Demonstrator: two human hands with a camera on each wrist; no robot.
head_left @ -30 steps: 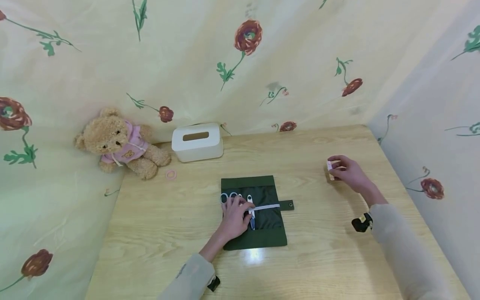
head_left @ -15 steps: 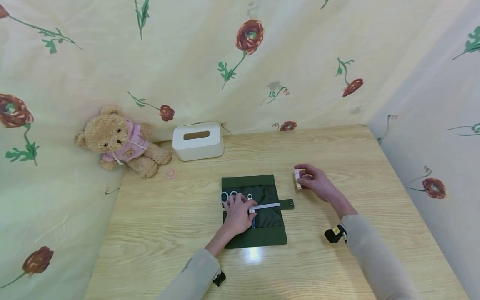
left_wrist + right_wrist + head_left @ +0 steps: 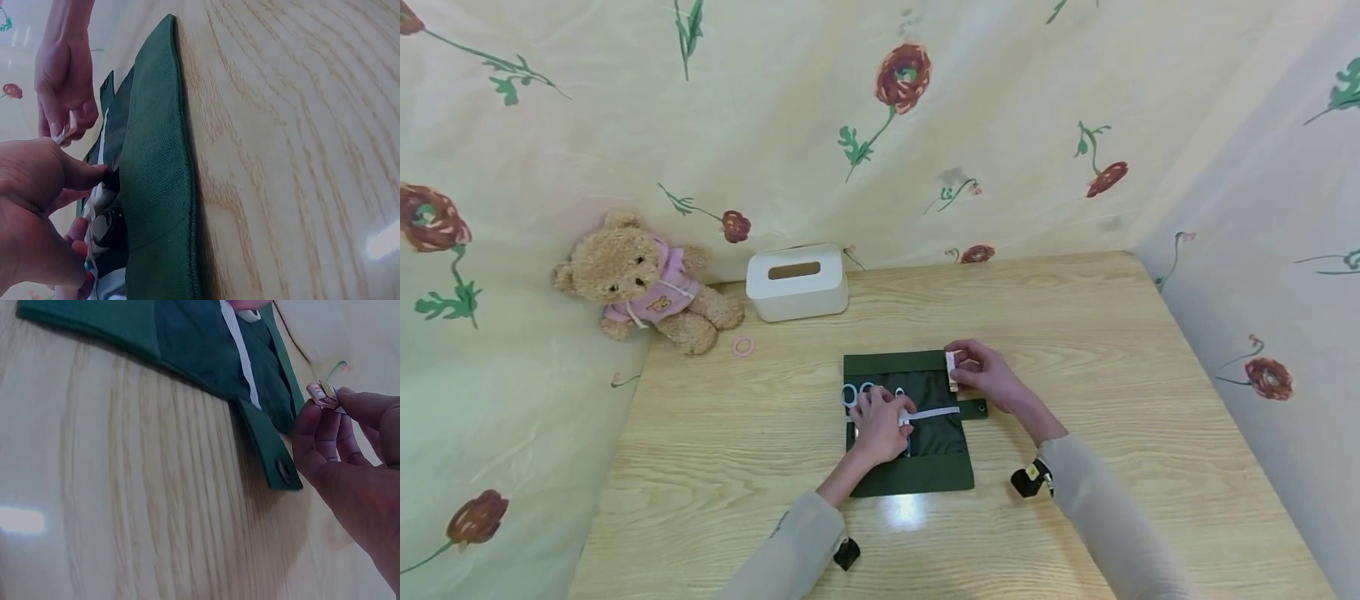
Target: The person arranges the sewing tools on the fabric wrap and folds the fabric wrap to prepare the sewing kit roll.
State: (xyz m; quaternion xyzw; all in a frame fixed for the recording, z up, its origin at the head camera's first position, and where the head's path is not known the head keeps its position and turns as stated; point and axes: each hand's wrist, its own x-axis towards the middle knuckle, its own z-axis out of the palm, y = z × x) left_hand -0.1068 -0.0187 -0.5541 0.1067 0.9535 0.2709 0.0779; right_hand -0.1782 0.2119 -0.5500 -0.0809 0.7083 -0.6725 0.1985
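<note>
A green fabric tool pouch [image 3: 917, 481] lies unfolded on the table, crossed by a white elastic band [image 3: 938, 412]. Scissors [image 3: 849, 395] with pale handle loops and a slim white tool [image 3: 901, 392] sit in it. My left hand [image 3: 878, 423] rests on the pouch over the band and these tools, fingers spread and slightly bent, partly hiding them. Over the pouch's upper right corner, my right hand [image 3: 988, 375] pinches a small folded strip [image 3: 322, 395] between thumb and fingers. It is whitish with red marks and a brass-coloured piece, like a folded tape measure.
A strap with a snap [image 3: 974, 409] sticks out from the pouch's right side. A white tissue box [image 3: 797, 297] stands at the back by the wall. To its left sits a teddy bear [image 3: 658, 287], with a pink ring [image 3: 743, 347] lying nearby.
My right hand has moved left with the folded strip, from the table's right side to the pouch's upper right corner. The left hand has stayed on the pouch, shifting only slightly.
</note>
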